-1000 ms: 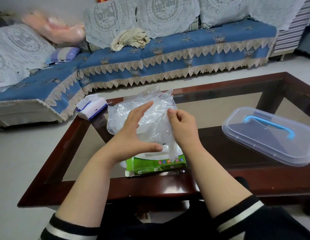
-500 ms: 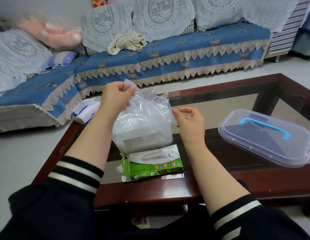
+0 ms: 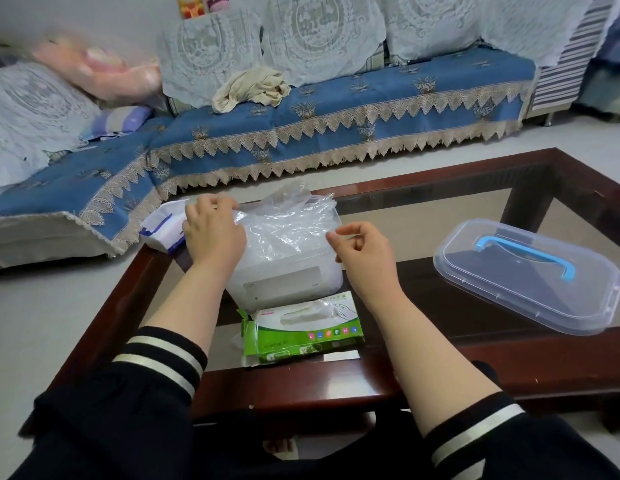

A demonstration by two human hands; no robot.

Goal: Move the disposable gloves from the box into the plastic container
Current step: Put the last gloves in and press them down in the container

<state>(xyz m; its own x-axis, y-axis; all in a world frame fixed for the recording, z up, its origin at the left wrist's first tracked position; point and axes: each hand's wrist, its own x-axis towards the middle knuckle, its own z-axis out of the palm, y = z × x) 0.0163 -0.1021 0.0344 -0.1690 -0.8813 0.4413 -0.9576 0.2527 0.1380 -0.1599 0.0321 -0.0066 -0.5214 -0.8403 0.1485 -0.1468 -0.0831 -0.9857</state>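
A translucent plastic container [image 3: 288, 280] stands on the coffee table, heaped with clear disposable gloves [image 3: 284, 223] that rise above its rim. My left hand [image 3: 213, 230] pinches a glove at the container's left rim. My right hand [image 3: 362, 251] hovers at the right rim, thumb and forefinger pinched together near the edge of the plastic film; the other fingers are curled. The green and white glove box [image 3: 301, 336] lies on its side in front of the container, a bit of clear glove showing at its opening.
The container's clear lid [image 3: 530, 282] with a blue handle lies to the right on the glass-topped wooden table [image 3: 440, 362]. A white and blue pack [image 3: 163, 226] sits at the table's far left corner. A blue sofa [image 3: 336, 133] runs behind.
My left hand pulled a glove up out of the box, lifted it high, then lowered it onto the heap in the container. My right hand stayed near the container's right side.
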